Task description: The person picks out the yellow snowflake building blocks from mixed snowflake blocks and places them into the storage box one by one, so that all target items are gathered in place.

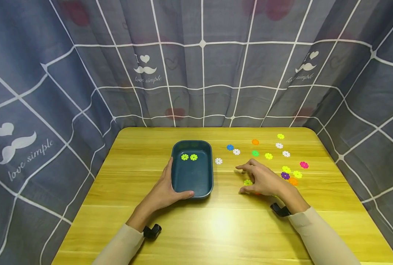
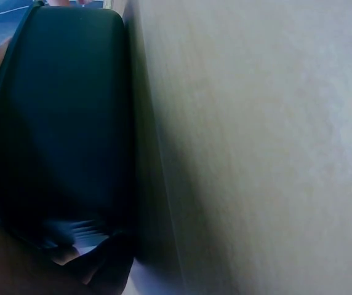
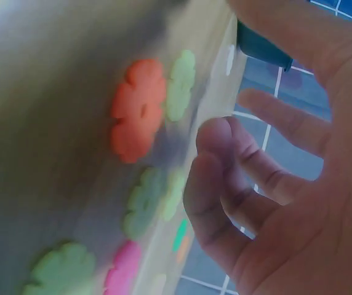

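A dark blue-green rectangular tray [image 1: 213,173] sits on the wooden table, with two yellow-green flower-shaped discs [image 1: 189,157] inside near its far end. My left hand [image 1: 165,191] holds the tray at its near left corner, thumb over the near rim and fingers along the left side. The tray's outer wall [image 2: 65,123] fills the left of the left wrist view. Above the scattered discs, my right hand [image 1: 266,180] hovers with loosely bent fingers and nothing in them. Close to it lie a yellow-green disc [image 1: 248,182] and an orange-red disc [image 3: 140,110].
More flower-shaped discs lie right of the tray: white [image 1: 218,161], blue [image 1: 230,147], green [image 1: 255,153], orange [image 1: 255,142], pink [image 1: 304,165], purple [image 1: 285,175] and several yellow ones [image 1: 268,156]. A grey-blue checked curtain [image 1: 183,73] surrounds the table [image 1: 133,162] at the back and sides.
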Demonstrator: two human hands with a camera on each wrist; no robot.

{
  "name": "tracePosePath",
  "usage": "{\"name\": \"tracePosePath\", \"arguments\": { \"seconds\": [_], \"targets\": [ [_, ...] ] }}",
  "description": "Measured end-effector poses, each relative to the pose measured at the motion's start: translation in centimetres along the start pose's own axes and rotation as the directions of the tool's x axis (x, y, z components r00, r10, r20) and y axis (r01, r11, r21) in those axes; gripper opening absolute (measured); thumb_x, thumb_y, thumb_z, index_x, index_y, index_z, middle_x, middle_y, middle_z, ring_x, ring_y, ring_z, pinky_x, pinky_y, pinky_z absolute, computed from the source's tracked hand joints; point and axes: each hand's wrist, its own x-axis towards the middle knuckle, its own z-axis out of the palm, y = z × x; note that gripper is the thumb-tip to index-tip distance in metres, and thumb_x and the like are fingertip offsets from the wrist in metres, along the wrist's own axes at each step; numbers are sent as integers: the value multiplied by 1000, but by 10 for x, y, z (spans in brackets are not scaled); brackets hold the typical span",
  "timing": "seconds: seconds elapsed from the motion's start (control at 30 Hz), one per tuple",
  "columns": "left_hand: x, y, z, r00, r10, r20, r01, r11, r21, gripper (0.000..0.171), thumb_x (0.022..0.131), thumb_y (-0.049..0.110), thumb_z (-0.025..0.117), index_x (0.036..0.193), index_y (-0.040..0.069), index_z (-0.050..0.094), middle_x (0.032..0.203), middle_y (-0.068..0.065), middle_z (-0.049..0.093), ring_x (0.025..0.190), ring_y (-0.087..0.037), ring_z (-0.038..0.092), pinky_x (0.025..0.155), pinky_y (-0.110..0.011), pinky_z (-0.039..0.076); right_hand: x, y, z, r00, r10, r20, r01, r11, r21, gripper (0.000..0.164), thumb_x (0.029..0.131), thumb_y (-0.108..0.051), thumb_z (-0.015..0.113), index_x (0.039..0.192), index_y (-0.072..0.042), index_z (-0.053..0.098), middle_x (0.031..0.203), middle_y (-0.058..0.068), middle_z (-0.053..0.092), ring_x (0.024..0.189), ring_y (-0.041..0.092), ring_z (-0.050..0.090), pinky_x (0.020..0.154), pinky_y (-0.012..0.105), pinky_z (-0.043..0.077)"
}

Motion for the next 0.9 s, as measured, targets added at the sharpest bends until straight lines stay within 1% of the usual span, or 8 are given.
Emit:
{"name": "tracePosePath", "arguments": {
  "seconds": [0.1,0.23,0.33,0.43,0.57,0.7,0.9],
  "targets": [
    [0,1,-1,1000,2,1,-2,1000,-2,156,84,67,101,188,36,-12,199,-12,5,176,-52,36,132,-78,43,-6,0,1,1000,-1,-7,1,1000,8,82,89,-34,106,158,-8,71,127,10,70,78,3,51,71,23,48],
    [0,1,-1,1000,9,-1,-9,1000,-6,156,84,64,101,188,36,-12,199,-12,4,176,-52,36,132,-78,43,-13,0,5,999,-10,-41,11,1000,11,78,89,-33,106,154,-6,73,127,13,72,76,1,50,72,23,49],
    [0,1,-1,1000,11,-2,-11,1000,-6,156,84,64,101,188,35,-12,199,-12,5,176,-51,35,133,-77,43,-16,0,7,998,-18,-68,19,1000,17,74,88,-32,106,150,-6,76,124,12,71,75,-1,49,75,25,49],
    [0,1,0,1000,11,-3,-11,1000,-4,156,84,65,101,188,36,-12,199,-12,5,176,-51,35,133,-77,42,-19,1,9,996,-8,-84,11,1000,29,68,89,-30,106,147,-7,78,119,10,70,75,-1,49,76,25,49],
    [0,0,0,1000,8,-4,-8,1000,-4,156,84,65,101,188,37,-12,199,-12,4,177,-51,34,133,-78,42,-20,5,11,995,9,-99,-5,999,45,62,91,-27,104,144,-8,79,116,7,69,78,2,52,75,25,50],
    [0,0,0,1000,4,-4,-4,1000,-3,155,84,65,101,187,38,-13,199,-11,4,177,-50,34,133,-78,42,-19,10,11,994,18,-105,-13,998,54,56,93,-24,102,142,-6,80,114,6,71,83,6,58,76,25,53],
    [0,0,1,1000,3,0,-3,1000,1,155,85,66,100,187,39,-14,199,-11,4,178,-50,32,134,-78,41,-18,16,9,994,12,-112,-4,998,69,42,95,-18,100,132,-5,85,107,2,74,84,8,62,76,24,55]
  ]
}}
